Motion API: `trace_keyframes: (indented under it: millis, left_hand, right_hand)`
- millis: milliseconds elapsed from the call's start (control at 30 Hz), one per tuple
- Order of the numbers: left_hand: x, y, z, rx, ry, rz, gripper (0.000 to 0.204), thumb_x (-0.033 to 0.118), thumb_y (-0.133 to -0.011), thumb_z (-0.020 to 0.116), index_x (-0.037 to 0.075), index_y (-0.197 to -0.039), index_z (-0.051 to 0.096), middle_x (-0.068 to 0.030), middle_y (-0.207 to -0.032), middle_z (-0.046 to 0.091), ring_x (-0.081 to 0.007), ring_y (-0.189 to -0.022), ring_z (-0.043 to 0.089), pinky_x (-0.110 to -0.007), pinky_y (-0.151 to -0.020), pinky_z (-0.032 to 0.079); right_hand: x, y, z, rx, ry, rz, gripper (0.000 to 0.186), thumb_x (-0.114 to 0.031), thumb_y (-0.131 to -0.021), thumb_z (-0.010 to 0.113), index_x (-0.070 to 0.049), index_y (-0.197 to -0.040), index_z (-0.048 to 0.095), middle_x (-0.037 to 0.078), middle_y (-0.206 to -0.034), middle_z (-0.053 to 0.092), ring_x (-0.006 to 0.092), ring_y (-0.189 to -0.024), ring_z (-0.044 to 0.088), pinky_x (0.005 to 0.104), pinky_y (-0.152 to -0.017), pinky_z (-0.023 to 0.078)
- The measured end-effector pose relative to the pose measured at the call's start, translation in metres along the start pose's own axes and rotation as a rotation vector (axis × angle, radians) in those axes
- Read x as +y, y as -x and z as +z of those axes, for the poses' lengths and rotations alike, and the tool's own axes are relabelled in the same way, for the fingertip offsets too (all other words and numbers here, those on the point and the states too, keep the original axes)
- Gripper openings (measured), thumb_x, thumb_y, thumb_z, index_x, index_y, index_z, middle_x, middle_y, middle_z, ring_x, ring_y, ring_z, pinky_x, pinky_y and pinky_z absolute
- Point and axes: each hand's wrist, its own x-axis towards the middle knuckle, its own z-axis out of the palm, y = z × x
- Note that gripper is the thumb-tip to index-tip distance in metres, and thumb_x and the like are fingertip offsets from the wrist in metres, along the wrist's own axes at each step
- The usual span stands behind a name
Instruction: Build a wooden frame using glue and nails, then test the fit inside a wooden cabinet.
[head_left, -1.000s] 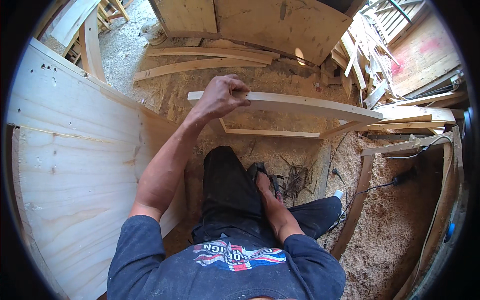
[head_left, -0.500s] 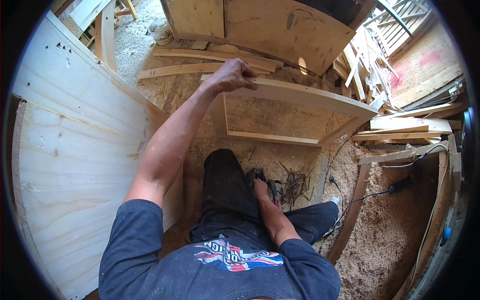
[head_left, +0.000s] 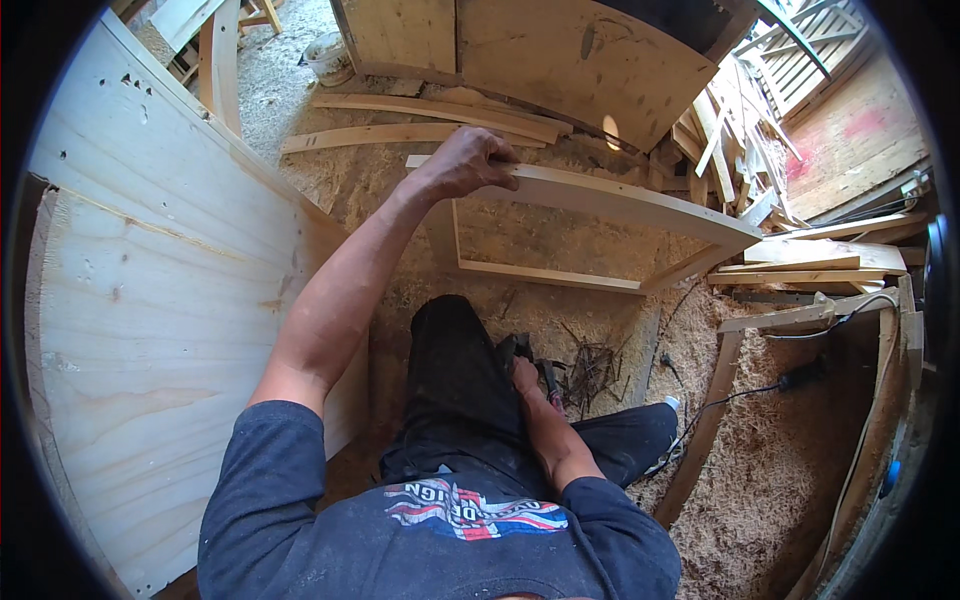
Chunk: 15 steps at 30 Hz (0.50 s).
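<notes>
My left hand [head_left: 466,166] reaches far forward, its fingers closed over the top rail of a pale rectangular wooden frame [head_left: 620,205]. The frame stands tilted on the floor, with sawdust showing through its opening. Low beside my dark-trousered knee, my right hand [head_left: 523,375] is closed around a dark object [head_left: 513,348]. That object is mostly hidden between my legs, so its kind cannot be made out. Right of this hand lies a tangle of thin dark rods [head_left: 592,378].
A large pale wooden panel [head_left: 170,320] rises on my left. Loose boards [head_left: 400,133] lie beyond the frame, before a plywood box [head_left: 570,60]. Scrap wood [head_left: 720,150] is heaped at the far right. A black cable [head_left: 735,390] crosses the wood shavings [head_left: 760,470].
The whole view has shifted slightly, moving the surroundings a little right and down. Both hands keep their holds, and the frame looks nearly still.
</notes>
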Motion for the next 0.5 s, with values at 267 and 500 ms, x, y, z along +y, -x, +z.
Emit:
trace_keyframes:
  millis: [267, 500]
  left_hand:
    - [-0.007, 0.007, -0.016, -0.040, 0.014, 0.108, 0.037, 0.016, -0.080, 0.085, 0.003, -0.113, 0.076, -0.0105, -0.101, 0.073, -0.0243, -0.094, 0.069, -0.038, -0.087, 0.055]
    - [-0.039, 0.058, -0.066, 0.022, -0.012, -0.016, 0.027, 0.010, -0.086, 0.080, 0.002, -0.111, 0.076, -0.0106, -0.102, 0.074, -0.0248, -0.095, 0.070, -0.037, -0.084, 0.056]
  right_hand:
    - [0.000, 0.000, -0.002, -0.029, 0.111, -0.105, 0.023, -0.021, -0.098, 0.050, -0.012, -0.102, 0.071, 0.019, -0.104, 0.070, 0.0400, -0.086, 0.072, 0.0517, -0.072, 0.058]
    - [0.019, -0.001, 0.011, -0.046, 0.140, -0.139, 0.023, -0.022, -0.097, 0.054, -0.011, -0.104, 0.073, 0.020, -0.105, 0.071, 0.0419, -0.088, 0.072, 0.0523, -0.076, 0.058]
